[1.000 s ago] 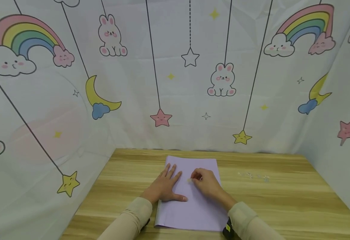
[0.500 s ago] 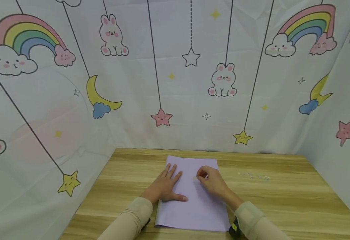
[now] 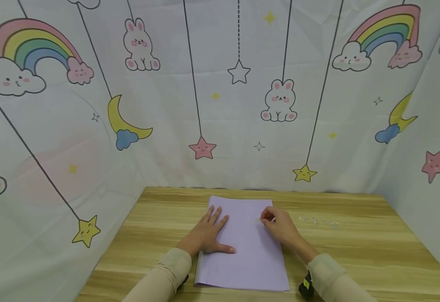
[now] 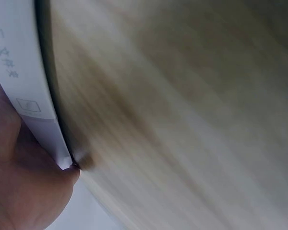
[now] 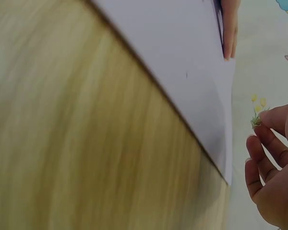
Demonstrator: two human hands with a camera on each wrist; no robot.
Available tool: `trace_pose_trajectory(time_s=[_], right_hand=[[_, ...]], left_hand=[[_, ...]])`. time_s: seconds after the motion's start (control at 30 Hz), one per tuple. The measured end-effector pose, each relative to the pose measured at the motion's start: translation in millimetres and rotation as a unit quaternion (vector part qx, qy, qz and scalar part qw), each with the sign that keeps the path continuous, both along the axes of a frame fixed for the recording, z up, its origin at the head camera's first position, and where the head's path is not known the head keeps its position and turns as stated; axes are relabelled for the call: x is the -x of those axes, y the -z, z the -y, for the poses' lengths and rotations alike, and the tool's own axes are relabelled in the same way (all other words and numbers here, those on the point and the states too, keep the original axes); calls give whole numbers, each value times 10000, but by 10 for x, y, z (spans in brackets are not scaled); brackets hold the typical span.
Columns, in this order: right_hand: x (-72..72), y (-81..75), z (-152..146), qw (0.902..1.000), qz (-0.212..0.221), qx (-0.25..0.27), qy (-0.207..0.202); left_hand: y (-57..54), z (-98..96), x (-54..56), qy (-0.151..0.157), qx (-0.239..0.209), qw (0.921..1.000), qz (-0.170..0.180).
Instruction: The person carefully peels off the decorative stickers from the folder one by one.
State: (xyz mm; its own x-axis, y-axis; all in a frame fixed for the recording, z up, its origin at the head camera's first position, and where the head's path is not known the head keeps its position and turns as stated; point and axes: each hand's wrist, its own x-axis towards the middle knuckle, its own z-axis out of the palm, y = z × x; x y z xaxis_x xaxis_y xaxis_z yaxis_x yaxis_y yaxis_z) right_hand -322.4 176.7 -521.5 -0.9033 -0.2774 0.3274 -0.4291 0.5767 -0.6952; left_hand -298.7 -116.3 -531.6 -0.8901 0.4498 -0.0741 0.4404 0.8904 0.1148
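A pale purple file folder (image 3: pixel 244 268) lies flat on the wooden table, its spine (image 4: pixel 26 72) printed with lettering in the left wrist view. My left hand (image 3: pixel 207 237) rests on the folder's left part with fingers spread. Over the folder's upper right side, my right hand (image 3: pixel 280 226) pinches a small sticker (image 5: pixel 257 112) between thumb and forefinger. Yellow flowers with green leaves show on it in the right wrist view; the other fingers are loosely bent. From the head it is only a tiny yellowish speck at the fingertips.
Several small clear stickers (image 3: pixel 314 220) lie on the wooden table (image 3: pixel 359 251) to the right of the folder. A white cloth (image 3: pixel 159 163) printed with rainbows, rabbits and stars hangs behind the table and at both sides.
My right hand has moved to the right and slightly away from me across the folder, carrying the sticker. My left hand and the folder have stayed in place.
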Motion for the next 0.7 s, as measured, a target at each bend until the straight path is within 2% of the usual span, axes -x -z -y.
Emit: trace_pose_trajectory(time_s=[0.2,0.7], right_hand=[[14,10,-218,9997,105,54,197],[48,24,-839,9974,-227,-266,637]], left_hand=[[-27,-10,-2,-3,-21,10000,29],[-54,-16,-39,16,-101,9999,63]])
